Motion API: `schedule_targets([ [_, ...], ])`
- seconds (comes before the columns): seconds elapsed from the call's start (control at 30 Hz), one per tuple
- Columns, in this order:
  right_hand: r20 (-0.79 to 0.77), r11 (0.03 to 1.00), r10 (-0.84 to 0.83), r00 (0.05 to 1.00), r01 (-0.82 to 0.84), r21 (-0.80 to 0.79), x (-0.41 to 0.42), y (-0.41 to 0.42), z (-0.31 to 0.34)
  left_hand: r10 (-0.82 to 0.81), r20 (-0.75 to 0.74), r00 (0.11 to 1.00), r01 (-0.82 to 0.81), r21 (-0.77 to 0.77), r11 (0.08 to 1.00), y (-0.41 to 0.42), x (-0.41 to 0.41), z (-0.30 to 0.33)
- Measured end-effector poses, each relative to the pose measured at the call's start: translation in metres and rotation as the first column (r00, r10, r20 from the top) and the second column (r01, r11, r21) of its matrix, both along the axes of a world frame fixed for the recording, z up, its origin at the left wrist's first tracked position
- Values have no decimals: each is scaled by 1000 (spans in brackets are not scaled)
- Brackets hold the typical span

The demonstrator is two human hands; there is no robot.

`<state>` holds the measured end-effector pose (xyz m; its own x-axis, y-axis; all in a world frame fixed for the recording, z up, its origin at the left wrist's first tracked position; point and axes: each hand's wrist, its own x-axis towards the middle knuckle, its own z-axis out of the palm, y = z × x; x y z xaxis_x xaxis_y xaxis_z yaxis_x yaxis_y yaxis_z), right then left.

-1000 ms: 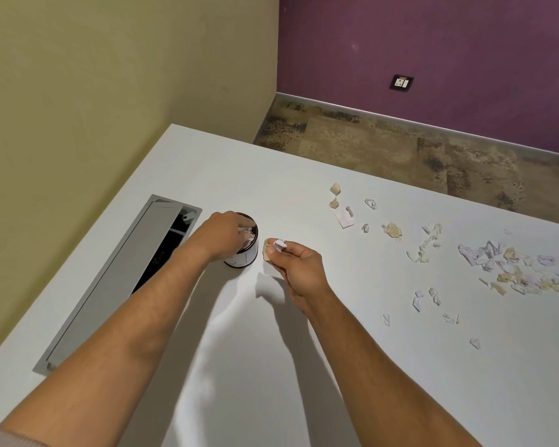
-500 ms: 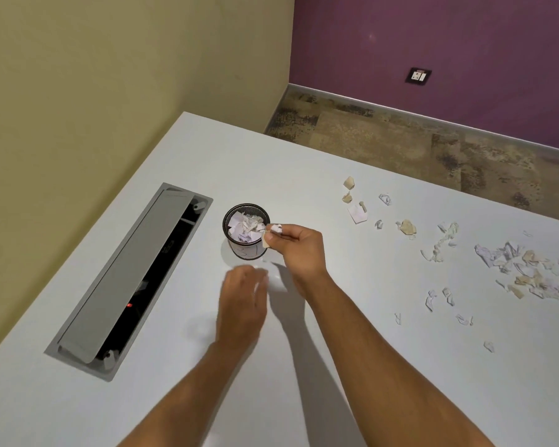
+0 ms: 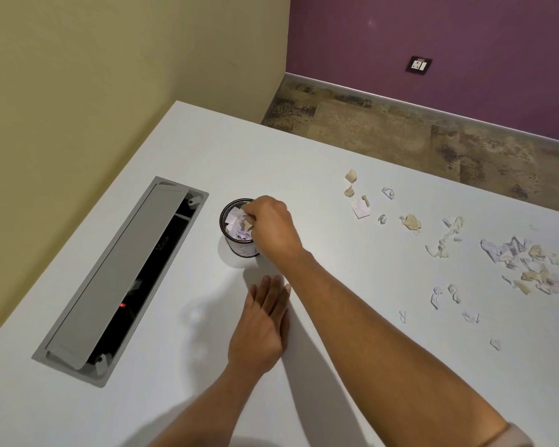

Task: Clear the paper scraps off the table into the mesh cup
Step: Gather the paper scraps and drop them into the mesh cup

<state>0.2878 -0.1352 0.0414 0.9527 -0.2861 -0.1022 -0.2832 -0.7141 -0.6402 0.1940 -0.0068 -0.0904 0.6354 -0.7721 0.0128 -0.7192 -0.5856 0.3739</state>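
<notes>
A small black mesh cup [image 3: 231, 245] stands on the white table [image 3: 320, 156], holding several crumpled paper scraps. My right hand [image 3: 271, 225] hovers over the cup's right rim, its fingers pinching a tan and white scrap [image 3: 246, 222] just above the opening. My left hand [image 3: 262, 321] lies flat on the table in front of the cup, fingers straight, holding nothing. Several torn scraps [image 3: 359, 208] lie to the right of the cup, and a denser pile of scraps [image 3: 530, 262] sits near the right edge of the view.
A recessed grey cable tray [image 3: 110, 285] with its lid half open is set into the table left of the cup. The table's far edge drops to a patterned floor [image 3: 400, 124]. A yellow wall runs along the left.
My right hand moved left from beside the cup to over its opening, carrying the scrap. My left hand stayed low in front of the cup, its fingers now spread flat on the table.
</notes>
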Motion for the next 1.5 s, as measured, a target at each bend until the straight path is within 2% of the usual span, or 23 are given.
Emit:
schedule_targets([
  [0.1, -54, 982, 152, 987, -157, -105, 1, 2, 0, 2, 5, 1000, -1, -47, 999, 0, -1, 2],
  [0.17, -55, 976, 159, 986, -166, -139, 1, 1, -1, -5, 8, 1000, 5, -67, 998, 0, -1, 2],
  [0.27, 46, 992, 57, 997, -51, -112, 1, -3, 2, -4, -3, 1000, 4, -54, 999, 0, -1, 1],
  [0.37, 171, 986, -165, 971, 160, 42, -7, -9, 3, 13, -21, 1000, -12, 32, 999, -1, 1, -1],
  [0.4, 185, 961, -256, 949, 229, 155, -12, -12, 2, 20, -27, 999, -18, 57, 998, -2, 0, -3],
  [0.47, 153, 852, -422, 894, 333, 404, -25, -18, -3, 36, -33, 999, -34, 65, 997, 0, -1, -5],
  [0.53, 100, 738, -536, 838, 407, 539, -45, -27, -10, 39, -26, 999, -37, 66, 997, 0, -3, -6],
  [0.73, 18, 609, -678, 735, 548, 573, -133, -53, -30, 20, 10, 1000, -20, 33, 999, -3, -6, -11],
  [0.83, -45, 490, -769, 637, 634, 598, -180, -67, -37, 19, 28, 999, -21, 64, 998, -3, -6, -15],
  [0.97, -27, 479, -825, 564, 725, 495, -245, -90, -48, 43, 68, 997, -50, 109, 993, -10, -14, -9],
  [1.07, -17, 469, -859, 512, 800, 373, -287, -107, -59, 62, 5, 998, -63, 73, 995, -27, -35, 2],
  [1.17, -25, 441, -884, 466, 853, 278, -320, -120, -71, -14, -39, 999, 15, 43, 999, -55, -70, 12],
  [1.3, -23, 545, -838, 545, 837, -53, -359, -135, -90, -113, -80, 990, 121, 100, 988, -97, -111, 14],
  [1.4, -104, 614, -788, 607, 766, -191, -380, -148, -101, -145, -111, 983, 162, 164, 973, -123, -130, 6],
  [1.5, -208, 674, -736, 644, 666, -319, -386, -161, -117, -151, -70, 986, 164, 238, 958, -144, -140, 1],
])
